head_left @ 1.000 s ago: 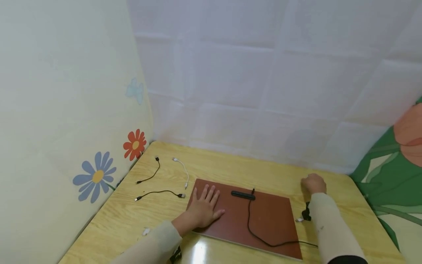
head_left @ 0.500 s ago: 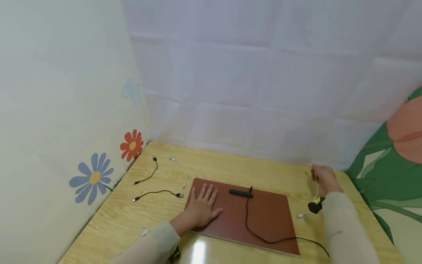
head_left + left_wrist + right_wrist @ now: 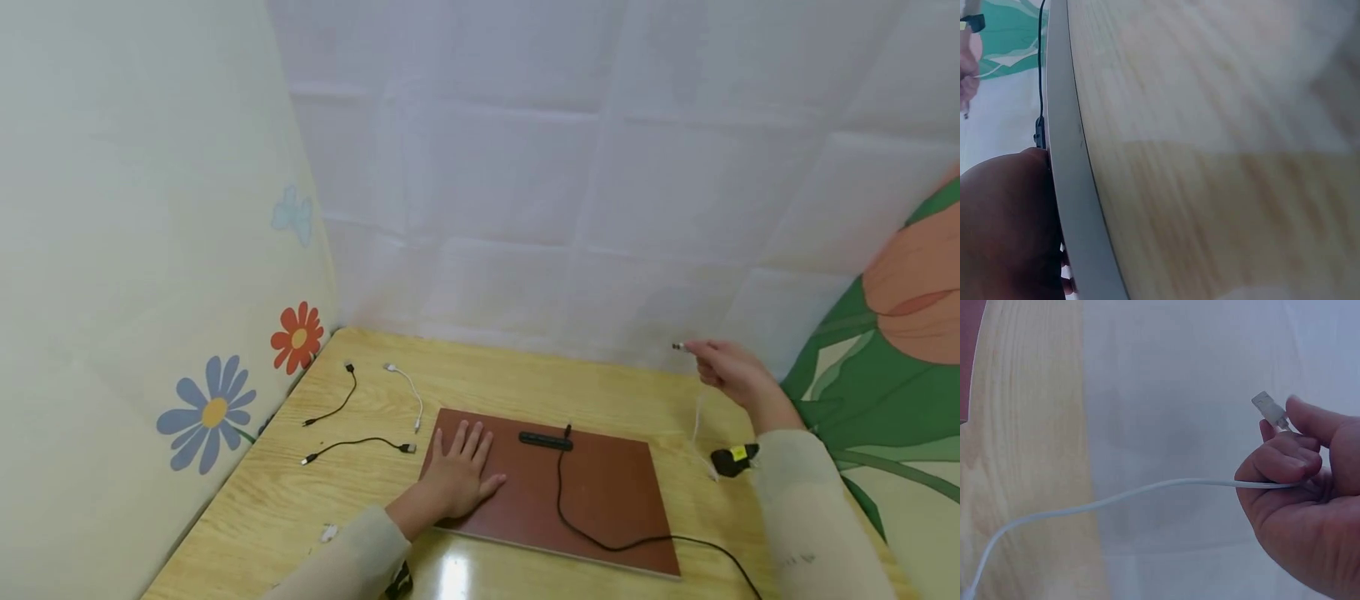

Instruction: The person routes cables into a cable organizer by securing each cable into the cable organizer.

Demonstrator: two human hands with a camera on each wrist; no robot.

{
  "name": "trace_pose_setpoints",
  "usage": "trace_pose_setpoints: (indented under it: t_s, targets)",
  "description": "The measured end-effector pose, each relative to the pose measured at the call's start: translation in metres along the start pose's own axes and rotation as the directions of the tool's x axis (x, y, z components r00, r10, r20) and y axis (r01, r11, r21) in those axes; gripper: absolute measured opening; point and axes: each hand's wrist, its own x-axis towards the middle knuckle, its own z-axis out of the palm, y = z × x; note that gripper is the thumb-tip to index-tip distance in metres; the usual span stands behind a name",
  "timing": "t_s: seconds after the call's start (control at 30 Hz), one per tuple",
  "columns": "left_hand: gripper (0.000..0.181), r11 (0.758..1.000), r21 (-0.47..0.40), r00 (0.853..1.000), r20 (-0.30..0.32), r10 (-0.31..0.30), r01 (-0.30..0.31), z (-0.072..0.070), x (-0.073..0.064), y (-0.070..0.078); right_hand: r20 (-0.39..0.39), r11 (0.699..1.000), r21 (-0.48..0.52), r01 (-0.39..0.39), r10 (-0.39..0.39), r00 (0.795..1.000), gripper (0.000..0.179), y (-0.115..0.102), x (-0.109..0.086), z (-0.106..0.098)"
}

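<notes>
White cable [image 3: 1116,497] blurred beyond right hand [image 3: 1310,506].

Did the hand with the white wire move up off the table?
Yes. The right hand rose from the table near the brown board's far right corner, pinching the white cable, and now hangs in front of the white wall.
</notes>
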Motion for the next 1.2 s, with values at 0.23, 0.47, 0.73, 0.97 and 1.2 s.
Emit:
trace_pose_setpoints:
  t_s: [0.23, 0.47, 0.73, 0.97, 1.2]
  targets:
    - [0.077, 1.000, 0.016, 0.999, 0.037, -0.011, 0.010, -0.004, 0.006, 0.001, -0.156, 0.862, -0.503, 0.066, -0.165, 0.974, 0.062, -0.053, -0.022, 0.033]
    - [0.076, 0.998, 0.045, 0.993, 0.111, -0.043, 0.039, -0.024, 0.011, 0.005, -0.210, 0.738, -0.611, 0.288, -0.501, 0.840, 0.042, -0.098, -0.047, 0.076]
    - [0.068, 0.995, -0.100, 0.996, 0.090, 0.001, 0.008, -0.044, 0.024, 0.003, -0.154, 0.749, -0.508, 0.426, -0.565, 0.810, 0.028, -0.112, -0.066, 0.111]
    - [0.039, 0.891, -0.440, 0.981, -0.190, 0.032, -0.114, -0.066, 0.028, 0.005, -0.005, 0.871, -0.184, 0.456, -0.465, 0.885, 0.028, -0.119, -0.070, 0.148]
    - [0.056, 0.492, -0.839, 0.973, -0.195, 0.126, -0.232, -0.078, 0.015, 0.029, 0.076, 0.893, 0.013, 0.450, -0.450, 0.890, 0.025, -0.119, -0.069, 0.173]
